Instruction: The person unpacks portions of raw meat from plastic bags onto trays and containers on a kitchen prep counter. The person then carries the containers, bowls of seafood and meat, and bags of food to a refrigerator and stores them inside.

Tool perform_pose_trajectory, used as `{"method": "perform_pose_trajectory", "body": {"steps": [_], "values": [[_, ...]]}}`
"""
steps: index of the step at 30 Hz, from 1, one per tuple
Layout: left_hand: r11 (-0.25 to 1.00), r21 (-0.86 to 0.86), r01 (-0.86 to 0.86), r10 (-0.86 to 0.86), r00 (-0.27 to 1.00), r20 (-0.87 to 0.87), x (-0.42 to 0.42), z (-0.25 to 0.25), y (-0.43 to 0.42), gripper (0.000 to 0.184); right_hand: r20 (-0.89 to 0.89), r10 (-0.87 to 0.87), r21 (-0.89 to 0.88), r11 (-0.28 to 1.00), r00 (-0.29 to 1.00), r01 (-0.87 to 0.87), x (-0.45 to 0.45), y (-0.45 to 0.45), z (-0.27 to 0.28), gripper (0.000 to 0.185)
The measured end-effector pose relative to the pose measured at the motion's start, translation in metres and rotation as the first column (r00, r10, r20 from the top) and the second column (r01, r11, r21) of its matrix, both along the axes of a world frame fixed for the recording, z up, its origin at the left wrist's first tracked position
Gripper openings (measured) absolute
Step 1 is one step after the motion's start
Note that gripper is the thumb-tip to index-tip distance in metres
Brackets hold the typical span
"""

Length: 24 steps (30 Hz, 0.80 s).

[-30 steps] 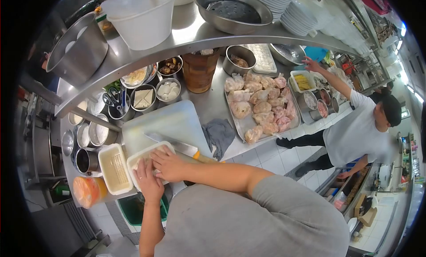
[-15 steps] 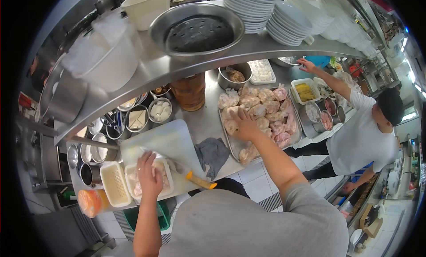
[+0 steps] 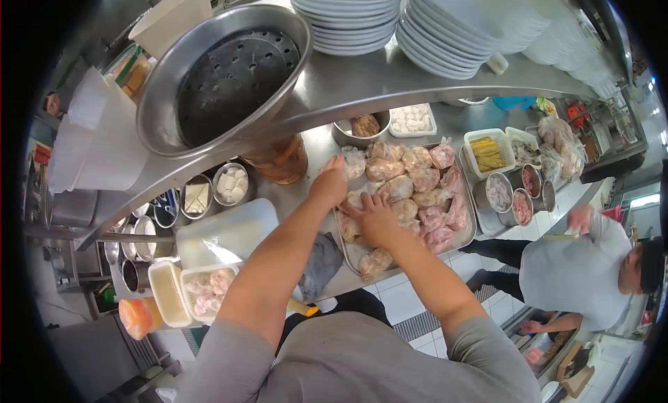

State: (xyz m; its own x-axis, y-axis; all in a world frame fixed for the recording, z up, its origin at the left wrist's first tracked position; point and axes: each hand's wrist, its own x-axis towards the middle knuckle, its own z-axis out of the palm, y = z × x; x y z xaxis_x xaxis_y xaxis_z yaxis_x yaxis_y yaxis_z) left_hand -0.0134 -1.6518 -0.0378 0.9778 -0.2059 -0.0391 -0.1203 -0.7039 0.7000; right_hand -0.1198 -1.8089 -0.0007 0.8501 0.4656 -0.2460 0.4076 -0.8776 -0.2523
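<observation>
A metal tray (image 3: 467, 237) holds several clear bags of raw meat, which looks like chicken (image 3: 396, 188). My right hand (image 3: 374, 220) lies on bags at the tray's left side, its fingers spread. At the upper left edge of the same tray is my left hand (image 3: 332, 179), fingers stretched forward against a bagged piece (image 3: 353, 162). Its fingertips are partly hidden. Left of my left arm, a white tub (image 3: 207, 289) contains more raw meat beside a cutting board (image 3: 228, 230) with a knife blade (image 3: 223, 254) on it.
Overhead, a steel shelf (image 3: 334, 86) carries plate stacks (image 3: 348, 17) and a perforated metal pan (image 3: 233, 83). A grey cloth (image 3: 322, 265) lies between board and tray. Small metal pots (image 3: 232, 184) stand behind the board. To the right, a co-worker (image 3: 574, 264) in a white shirt bends.
My left hand has moved from the white tub across to the meat tray. My right hand stays on the bags, slightly lower. The co-worker has bent away from the counter, and the view has shifted.
</observation>
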Motion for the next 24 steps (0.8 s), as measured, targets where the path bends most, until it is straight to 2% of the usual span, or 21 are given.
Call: {"method": "perform_pose_trajectory", "body": {"steps": [2, 3, 5, 6, 8, 9, 10, 12, 13, 14, 15, 17, 19, 21, 22, 23, 24], "values": [[0.951, 0.308, 0.021, -0.024, 1.0, 0.006, 0.001, 0.011, -0.005, 0.05, 0.152, -0.042, 0.106, 0.994, 0.987, 0.025, -0.004, 0.0, -0.007, 0.087], [0.951, 0.308, 0.011, -0.013, 1.0, 0.005, 0.0, 0.011, -0.004, 0.05, 0.151, -0.032, 0.107, 0.994, 0.988, 0.016, -0.002, 0.0, -0.01, 0.087], [0.959, 0.282, 0.013, -0.046, 0.993, 0.111, -0.01, 0.008, 0.003, 0.032, 0.076, 0.007, 0.111, 0.994, 0.997, -0.016, -0.001, 0.003, -0.005, 0.085], [0.959, 0.285, 0.0, -0.032, 0.993, 0.111, -0.013, 0.005, 0.005, 0.032, 0.076, 0.021, 0.114, 0.993, 0.997, -0.03, 0.0, 0.005, -0.005, 0.085], [0.986, 0.162, 0.037, -0.064, 0.985, 0.161, -0.021, -0.004, 0.008, 0.025, 0.053, -0.032, 0.186, 0.982, 0.998, 0.022, 0.004, 0.002, -0.008, 0.074], [0.992, 0.129, 0.004, -0.022, 0.99, 0.138, -0.027, -0.005, 0.012, 0.023, 0.056, -0.008, 0.189, 0.982, 0.998, -0.002, 0.006, 0.0, -0.012, 0.074], [0.991, 0.134, -0.021, 0.003, 0.99, 0.138, -0.036, -0.003, 0.018, 0.023, 0.074, -0.083, 0.239, 0.969, 0.994, 0.063, 0.006, -0.003, -0.021, 0.072], [0.962, -0.106, -0.251, 0.229, 0.956, -0.183, -0.055, 0.0, 0.039, 0.018, 0.102, -0.182, 0.349, 0.927, 0.978, 0.136, 0.008, -0.012, -0.04, 0.07], [0.927, -0.222, -0.303, 0.267, 0.947, -0.176, -0.068, -0.005, 0.054, 0.017, 0.113, -0.206, 0.406, 0.903, 0.972, 0.144, 0.009, -0.019, -0.051, 0.07], [0.916, -0.213, -0.338, 0.304, 0.936, -0.177, -0.082, -0.003, 0.071, 0.017, 0.03, -0.259, 0.498, 0.841, 0.965, 0.21, 0.012, -0.026, -0.066, 0.067], [0.824, -0.385, -0.416, 0.309, 0.899, -0.31, -0.096, 0.0, 0.089, 0.017, -0.062, -0.296, 0.576, 0.77, 0.953, 0.276, 0.016, -0.03, -0.077, 0.064], [0.505, -0.676, -0.537, 0.226, 0.838, -0.497, -0.129, 0.012, 0.128, 0.016, -0.495, -0.178, 0.687, 0.519, 0.85, 0.509, 0.019, -0.02, -0.051, 0.056], [0.434, -0.704, -0.562, 0.299, 0.827, -0.476, -0.168, 0.056, 0.172, 0.021, -0.499, -0.09, 0.727, 0.499, 0.862, 0.472, 0.005, 0.01, -0.033, 0.051], [0.325, -0.762, -0.56, 0.359, 0.818, -0.449, -0.206, 0.07, 0.221, 0.038, -0.495, -0.031, 0.761, 0.467, 0.868, 0.451, -0.009, 0.047, -0.002, 0.047], [0.268, -0.785, -0.559, 0.384, 0.809, -0.445, -0.224, 0.071, 0.246, 0.046, -0.404, 0.01, 0.803, 0.482, 0.915, 0.35, -0.024, 0.079, 0.021, 0.047], [0.278, -0.808, -0.519, 0.42, 0.823, -0.383, -0.242, 0.078, 0.27, 0.049, -0.308, 0.05, 0.835, 0.493, 0.95, 0.244, -0.038, 0.11, 0.035, 0.047], [0.293, -0.83, -0.474, 0.451, 0.834, -0.317, -0.256, 0.089, 0.291, 0.052, -0.148, 0.099, 0.793, 0.607, 0.984, 0.059, -0.045, 0.135, 0.041, 0.051]]}}
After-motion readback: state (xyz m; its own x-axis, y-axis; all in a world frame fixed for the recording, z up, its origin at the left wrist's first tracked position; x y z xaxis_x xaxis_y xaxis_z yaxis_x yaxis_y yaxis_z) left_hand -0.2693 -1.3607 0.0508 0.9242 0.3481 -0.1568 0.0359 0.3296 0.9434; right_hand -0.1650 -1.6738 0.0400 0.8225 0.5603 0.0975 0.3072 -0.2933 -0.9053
